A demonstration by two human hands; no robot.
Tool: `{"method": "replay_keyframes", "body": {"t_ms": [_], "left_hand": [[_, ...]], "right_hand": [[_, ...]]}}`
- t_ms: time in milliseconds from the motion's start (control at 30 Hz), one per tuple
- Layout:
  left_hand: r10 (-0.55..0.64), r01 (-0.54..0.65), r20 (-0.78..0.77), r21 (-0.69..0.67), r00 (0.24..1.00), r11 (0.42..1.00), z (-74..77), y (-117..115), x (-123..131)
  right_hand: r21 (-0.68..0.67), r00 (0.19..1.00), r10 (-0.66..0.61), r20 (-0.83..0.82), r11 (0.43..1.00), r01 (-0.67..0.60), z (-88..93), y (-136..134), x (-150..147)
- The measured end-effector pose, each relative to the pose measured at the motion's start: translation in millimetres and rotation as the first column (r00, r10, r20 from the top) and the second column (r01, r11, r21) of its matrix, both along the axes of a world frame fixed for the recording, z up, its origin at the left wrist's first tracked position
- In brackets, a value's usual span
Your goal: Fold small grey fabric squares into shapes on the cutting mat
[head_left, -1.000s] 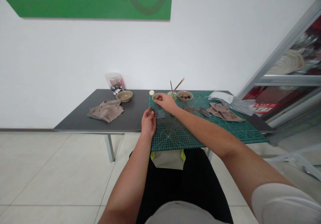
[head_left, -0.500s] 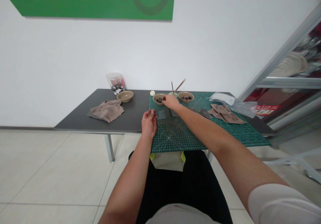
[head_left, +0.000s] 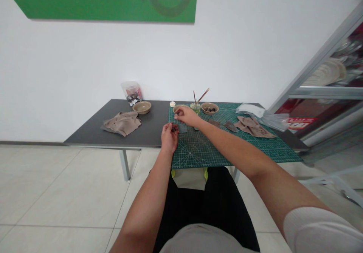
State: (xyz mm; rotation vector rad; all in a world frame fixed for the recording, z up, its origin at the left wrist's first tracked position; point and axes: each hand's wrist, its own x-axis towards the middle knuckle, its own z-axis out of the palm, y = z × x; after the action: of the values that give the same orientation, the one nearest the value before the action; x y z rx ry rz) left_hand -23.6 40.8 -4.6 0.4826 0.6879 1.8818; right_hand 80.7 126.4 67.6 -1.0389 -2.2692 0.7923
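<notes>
My left hand (head_left: 169,138) is curled at the near left of the green cutting mat (head_left: 235,151), its fingers shut on a small dark piece (head_left: 172,130). My right hand (head_left: 185,115) hangs over the far left of the mat, fingertips pinched together at a tan ceramic bowl (head_left: 178,108). The hand hides most of that bowl and its contents. Whether those fingers hold anything is too small to tell. A dark square sheet (head_left: 183,128) lies on the mat just beyond my left hand.
A second bowl of dark pieces (head_left: 210,108), a glass jar with brushes (head_left: 195,107), and a white cap (head_left: 172,104) stand along the mat's far edge. Dark sheet scraps, beige cloths, a plastic bag, a tub, and another bowl share the dark grey table (head_left: 85,138).
My right hand has moved left and come out of the bowl, now at its left rim. The small dark piece now shows in my left fingers.
</notes>
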Motion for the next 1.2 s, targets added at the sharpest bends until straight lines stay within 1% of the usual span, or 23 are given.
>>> {"method": "replay_keyframes", "body": {"t_ms": [67,100,133,200,333,433,500,567,633,733,833,900,1033,1100,1200], "left_hand": [[-0.011,0.011,-0.003,-0.016,1.000,1.000,0.5,-1,-1],[-0.027,0.026,-0.021,-0.023,0.999,0.999,0.6,-1,-1],[-0.044,0.043,-0.048,-0.025,0.998,0.999,0.7,-2,-1],[-0.068,0.067,-0.089,-0.017,0.994,0.998,1.0,-3,0],[-0.093,0.093,-0.118,-0.006,0.989,0.996,3.3,-8,3],[-0.124,0.122,-0.160,-0.026,0.979,0.992,6.8,-11,3],[-0.125,0.117,-0.201,-0.049,0.972,0.992,9.0,-12,4],[-0.100,0.085,-0.263,-0.070,0.960,0.994,10.3,-13,6],[-0.068,0.043,-0.349,-0.080,0.935,0.996,10.8,-15,10],[-0.055,0.016,-0.482,-0.085,0.874,0.996,11.3,-18,16],[-0.053,0.018,-0.556,-0.068,0.829,0.998,12.0,-20,20],[-0.037,0.009,-0.578,-0.051,0.815,0.999,11.8,-20,20],[-0.003,-0.013,-0.632,-0.020,0.775,1.000,7.7,-17,17],[0.024,-0.029,-0.657,0.004,0.753,1.000,4.5,-15,15],[0.047,-0.040,-0.665,0.025,0.746,0.999,1.0,-13,14]], "right_hand": [[0.122,0.983,-0.177,0.036,0.978,0.172,0.7,8,-1],[0.154,0.967,-0.243,0.072,0.961,0.230,0.4,12,-2],[0.169,0.952,-0.284,0.116,0.950,0.263,-0.3,15,-2],[0.177,0.928,-0.321,0.188,0.941,0.289,-3.1,18,-3],[0.217,0.920,-0.317,0.231,0.938,0.269,-7.3,19,-4],[0.241,0.926,-0.314,0.212,0.935,0.261,-5.3,14,1],[0.246,0.935,-0.309,0.171,0.933,0.263,-3.4,7,10],[0.239,0.948,-0.287,0.142,0.939,0.248,-3.3,-5,24],[0.222,0.957,-0.244,0.159,0.953,0.207,-6.2,-21,41],[0.207,0.953,-0.164,0.255,0.972,0.112,-16.6,-48,70],[0.290,0.936,-0.177,0.305,0.953,0.086,-32.2,-73,94],[0.294,0.921,-0.202,0.332,0.950,0.102,-43.5,-84,105],[0.276,0.913,-0.233,0.334,0.951,0.142,-60.3,-95,112],[0.297,0.914,-0.254,0.315,0.941,0.160,-64.3,-97,111],[0.360,0.907,-0.304,0.293,0.914,0.190,-67.0,-99,108]]}}
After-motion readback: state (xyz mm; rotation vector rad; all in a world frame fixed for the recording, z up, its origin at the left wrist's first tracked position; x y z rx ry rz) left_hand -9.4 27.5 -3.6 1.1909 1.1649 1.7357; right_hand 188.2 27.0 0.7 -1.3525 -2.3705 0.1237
